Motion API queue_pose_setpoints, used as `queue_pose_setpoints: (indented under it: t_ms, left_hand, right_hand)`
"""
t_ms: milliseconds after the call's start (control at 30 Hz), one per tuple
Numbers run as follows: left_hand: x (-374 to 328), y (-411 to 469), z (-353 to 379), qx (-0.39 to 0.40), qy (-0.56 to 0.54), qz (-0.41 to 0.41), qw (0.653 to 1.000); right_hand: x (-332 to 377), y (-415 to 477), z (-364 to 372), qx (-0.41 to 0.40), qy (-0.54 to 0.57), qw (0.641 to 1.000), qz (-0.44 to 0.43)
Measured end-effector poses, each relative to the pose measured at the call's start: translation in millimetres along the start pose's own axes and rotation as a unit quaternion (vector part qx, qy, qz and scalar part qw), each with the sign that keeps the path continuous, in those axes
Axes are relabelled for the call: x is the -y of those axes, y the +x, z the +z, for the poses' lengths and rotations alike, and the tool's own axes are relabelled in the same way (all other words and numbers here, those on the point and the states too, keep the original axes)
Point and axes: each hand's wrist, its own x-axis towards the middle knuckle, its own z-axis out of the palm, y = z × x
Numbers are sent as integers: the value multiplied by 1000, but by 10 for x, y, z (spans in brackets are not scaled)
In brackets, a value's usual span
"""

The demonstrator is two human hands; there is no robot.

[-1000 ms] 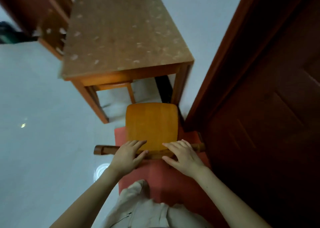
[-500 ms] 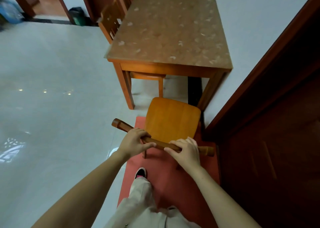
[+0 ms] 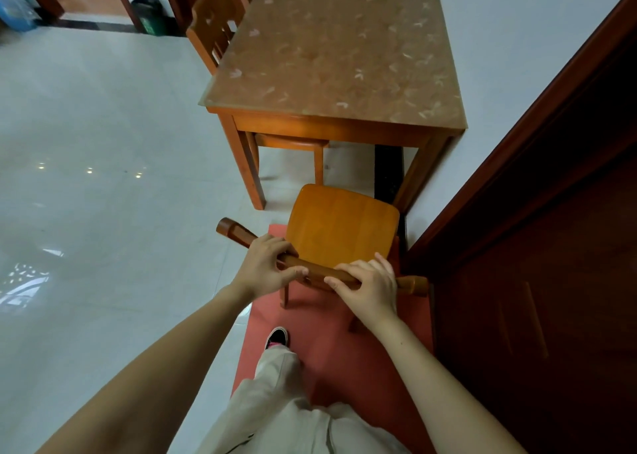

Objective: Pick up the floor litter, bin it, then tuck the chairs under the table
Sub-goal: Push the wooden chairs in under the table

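Note:
An orange wooden chair [image 3: 341,222] stands on a red mat [image 3: 344,343] just short of the near end of the wooden table [image 3: 331,50]. My left hand [image 3: 265,265] grips the left part of the chair's top rail, fingers curled over it. On the right part of the same rail my right hand [image 3: 370,286] holds on too. The chair's seat points at the gap between the table's near legs. A second chair [image 3: 212,26] sits at the table's left side, and a third seat [image 3: 289,141] shows under the table.
A dark brown door [image 3: 537,264] and its frame run close along the right of the chair. A white wall [image 3: 510,22] borders the table's right side. Pale glossy floor [image 3: 103,177] spreads to the left. A dark bin with green [image 3: 150,15] stands by the far doorway. My shoe [image 3: 277,337] is on the mat.
Both hands went from resting on the rail to gripping it. The view lifted and swung left, showing more of the table and far doorway. The chair sits angled towards the table's end.

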Motion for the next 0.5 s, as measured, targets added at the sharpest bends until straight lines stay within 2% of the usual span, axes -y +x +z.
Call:
queue_pose_setpoints:
  t_ms: [133,300,500]
  left_hand:
    - [21,180,-48,6,0,7,1000]
    - [69,111,-24,12,7,14,1000]
    - [86,7,-24,25,7,16,1000]
  right_hand:
    - [-8,152,-76,10,-9,1000,-4]
    - [101,-56,63,20,-87,996,29]
    - [57,-140,127,-3,5,999,44]
